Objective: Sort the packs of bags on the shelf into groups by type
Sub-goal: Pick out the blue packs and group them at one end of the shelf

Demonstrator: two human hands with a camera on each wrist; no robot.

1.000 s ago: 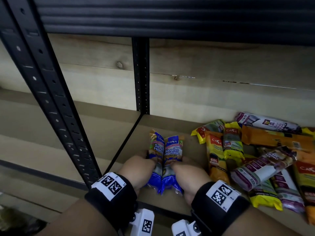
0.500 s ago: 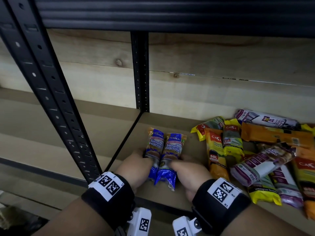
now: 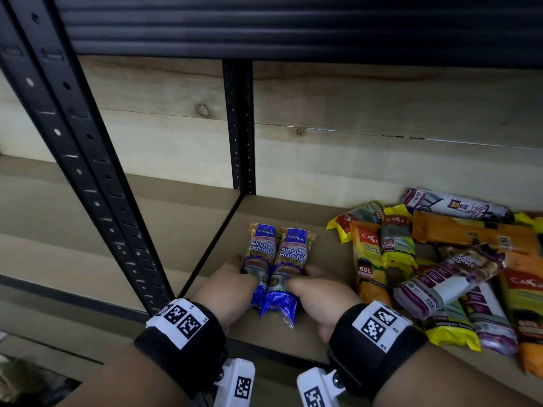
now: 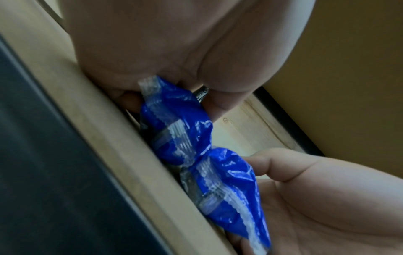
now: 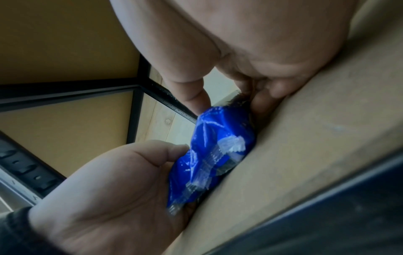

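Observation:
Two blue "Singlet Handle" packs lie side by side on the brown shelf board [image 3: 293,210], near its left end. My left hand [image 3: 244,271] grips the left blue pack [image 3: 260,254] with the thumb over it. Around the right blue pack [image 3: 291,257] curls my right hand [image 3: 305,279]. The left wrist view shows both crimped blue ends [image 4: 179,131] against the shelf's front edge. In the right wrist view a blue pack [image 5: 218,146] sits between both hands. The lower halves of the packs are partly hidden by my fingers.
A loose pile of yellow, orange and purple-white packs [image 3: 440,274] covers the right part of the shelf. A black perforated upright [image 3: 88,171] stands at the front left and another black post [image 3: 239,127] at the back. The dark upper shelf [image 3: 293,24] hangs overhead.
Both hands have set the two blue packs straighter and closer together, a little further onto the shelf. The hold on them is unchanged.

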